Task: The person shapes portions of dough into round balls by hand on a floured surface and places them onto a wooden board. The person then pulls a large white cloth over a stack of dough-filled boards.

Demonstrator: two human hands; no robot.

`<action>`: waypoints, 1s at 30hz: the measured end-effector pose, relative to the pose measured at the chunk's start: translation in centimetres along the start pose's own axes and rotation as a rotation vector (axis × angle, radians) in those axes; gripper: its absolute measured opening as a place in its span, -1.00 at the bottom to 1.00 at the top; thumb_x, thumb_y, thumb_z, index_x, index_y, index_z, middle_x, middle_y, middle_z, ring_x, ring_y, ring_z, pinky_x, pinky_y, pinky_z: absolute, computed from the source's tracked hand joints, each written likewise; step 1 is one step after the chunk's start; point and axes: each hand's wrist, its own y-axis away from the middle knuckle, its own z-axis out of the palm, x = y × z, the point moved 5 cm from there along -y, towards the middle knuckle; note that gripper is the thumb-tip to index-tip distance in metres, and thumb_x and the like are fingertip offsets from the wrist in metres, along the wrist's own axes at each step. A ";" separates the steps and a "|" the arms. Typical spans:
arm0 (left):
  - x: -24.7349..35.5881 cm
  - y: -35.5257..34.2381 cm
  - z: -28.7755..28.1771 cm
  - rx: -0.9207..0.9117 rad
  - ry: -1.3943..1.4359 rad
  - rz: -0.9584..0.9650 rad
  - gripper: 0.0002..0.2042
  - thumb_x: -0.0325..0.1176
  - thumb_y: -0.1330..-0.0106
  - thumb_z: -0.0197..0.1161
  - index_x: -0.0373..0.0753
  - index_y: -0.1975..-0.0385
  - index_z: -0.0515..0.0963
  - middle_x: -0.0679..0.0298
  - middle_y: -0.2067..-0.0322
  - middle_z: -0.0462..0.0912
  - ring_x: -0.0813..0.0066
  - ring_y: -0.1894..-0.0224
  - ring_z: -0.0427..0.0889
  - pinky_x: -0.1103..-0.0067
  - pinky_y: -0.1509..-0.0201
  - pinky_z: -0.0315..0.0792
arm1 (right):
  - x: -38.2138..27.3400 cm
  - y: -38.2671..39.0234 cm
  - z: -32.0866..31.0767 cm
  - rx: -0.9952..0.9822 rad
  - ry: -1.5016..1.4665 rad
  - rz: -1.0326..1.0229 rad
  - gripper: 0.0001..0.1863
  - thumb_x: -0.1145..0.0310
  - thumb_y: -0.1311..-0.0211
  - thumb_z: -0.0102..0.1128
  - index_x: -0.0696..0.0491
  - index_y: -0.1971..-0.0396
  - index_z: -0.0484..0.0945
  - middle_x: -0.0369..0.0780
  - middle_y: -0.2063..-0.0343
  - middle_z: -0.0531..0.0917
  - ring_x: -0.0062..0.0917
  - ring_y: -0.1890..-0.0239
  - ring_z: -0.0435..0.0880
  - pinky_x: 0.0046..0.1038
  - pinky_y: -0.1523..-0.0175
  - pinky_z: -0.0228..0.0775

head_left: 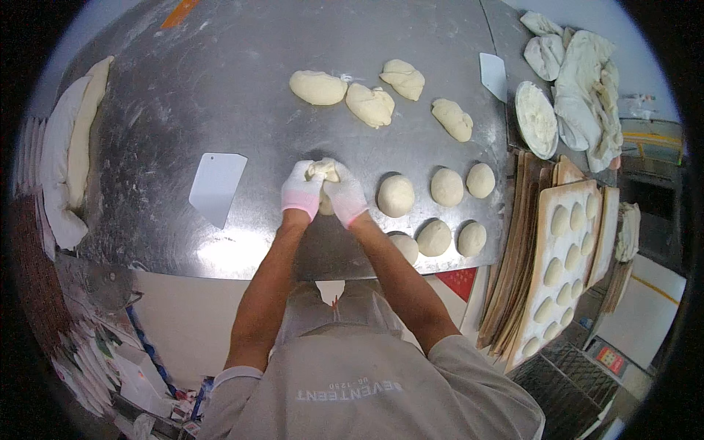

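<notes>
My left hand (299, 191) and my right hand (346, 192) wear white gloves with pink cuffs. Between them, at the middle of the metal table (242, 110), both are closed on a piece of dough (321, 171). Its upper part shows folded between the fingers, and the gloves hide much of the rest. Just right of my right hand, smooth round dough balls, such as one dough ball (396, 195), stand in two rows. Beyond my hands lie several rough dough pieces, among them a long dough piece (318, 87) and a folded dough piece (370, 105).
A white dough scraper (218, 189) lies left of my hands, another scraper (494, 75) at the far right. Near that one are a bowl of flour (537, 119) and crumpled cloths (587, 88). Right of the table leans a board of dough rounds (543, 271). Cloth-covered dough (81, 147) lies far left.
</notes>
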 end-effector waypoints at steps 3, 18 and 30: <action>0.1 -0.1 -1.1 -0.026 -0.352 0.052 -0.61 -0.21 -0.21 0.17 -0.06 -0.06 0.46 0.06 0.08 0.55 0.05 0.15 0.59 0.37 0.01 0.47 | -1.0 0.1 1.8 -0.064 0.287 -0.127 -0.50 0.55 -0.05 0.06 0.20 -0.09 0.40 0.03 0.02 0.55 -0.08 -0.08 0.50 -0.29 -0.22 0.31; 1.6 4.9 -2.0 -0.130 -0.404 0.452 -0.76 -0.40 -0.24 0.10 -0.18 0.10 0.54 0.04 0.17 0.60 0.04 0.09 0.56 0.38 -0.01 0.43 | -0.7 1.3 0.9 -0.277 0.736 -0.364 -0.45 0.46 0.03 0.19 0.16 -0.08 0.46 -0.05 -0.16 0.45 -0.14 -0.31 0.27 -0.21 -0.31 0.17; 0.8 4.8 -2.0 0.280 -0.143 0.122 -0.78 -0.38 -0.16 0.22 -0.19 0.18 0.52 0.08 0.32 0.62 -0.01 0.23 0.59 0.33 0.10 0.45 | -1.4 2.0 -1.0 -0.253 0.658 -0.582 -0.42 0.37 0.14 0.27 0.16 -0.01 0.48 -0.08 -0.09 0.50 -0.12 -0.24 0.35 -0.19 -0.32 0.15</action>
